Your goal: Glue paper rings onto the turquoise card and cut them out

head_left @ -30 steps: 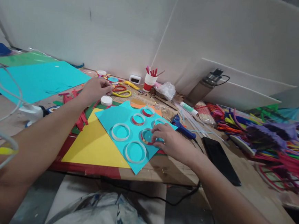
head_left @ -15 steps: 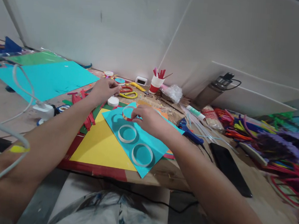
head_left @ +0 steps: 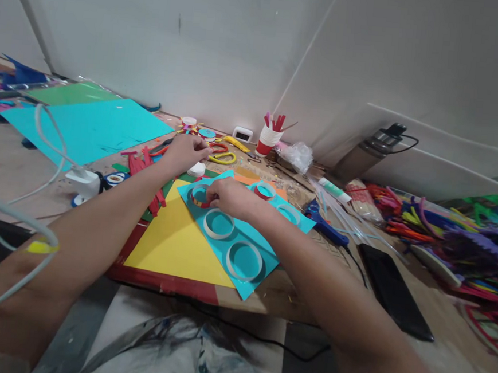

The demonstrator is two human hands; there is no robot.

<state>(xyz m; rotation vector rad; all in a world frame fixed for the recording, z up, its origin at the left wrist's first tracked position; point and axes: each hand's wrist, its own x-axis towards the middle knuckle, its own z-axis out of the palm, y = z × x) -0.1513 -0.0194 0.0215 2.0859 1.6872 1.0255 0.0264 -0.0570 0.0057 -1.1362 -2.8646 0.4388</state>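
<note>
My right hand (head_left: 233,198) pinches the edge of a paper ring with red and yellow trim (head_left: 200,204), at the far left corner of a turquoise sheet (head_left: 263,250). Two plain white paper rings (head_left: 244,278) stand on the sheet nearer me. A red-trimmed ring (head_left: 265,196) and another pale ring (head_left: 289,208) are farther right, beyond my wrist. My left hand (head_left: 186,153) hovers close to the scissors (head_left: 223,157) and a white-capped pot (head_left: 196,170). Its fingers are curled together, and whatever they may hold is hidden.
Yellow paper (head_left: 175,244) lies under the turquoise sheet. Red strips (head_left: 140,169) are at left, below a large turquoise sheet (head_left: 94,122). A glue gun (head_left: 327,224), phone (head_left: 391,289), bottle (head_left: 366,152) and paper cup (head_left: 268,141) stand or lie rightward. A white cable (head_left: 11,294) loops near my left arm.
My right hand has moved the trimmed ring left toward the sheet's far left corner. Rings behind my right wrist have come into sight. My left hand stays near the scissors. The view has shifted slightly.
</note>
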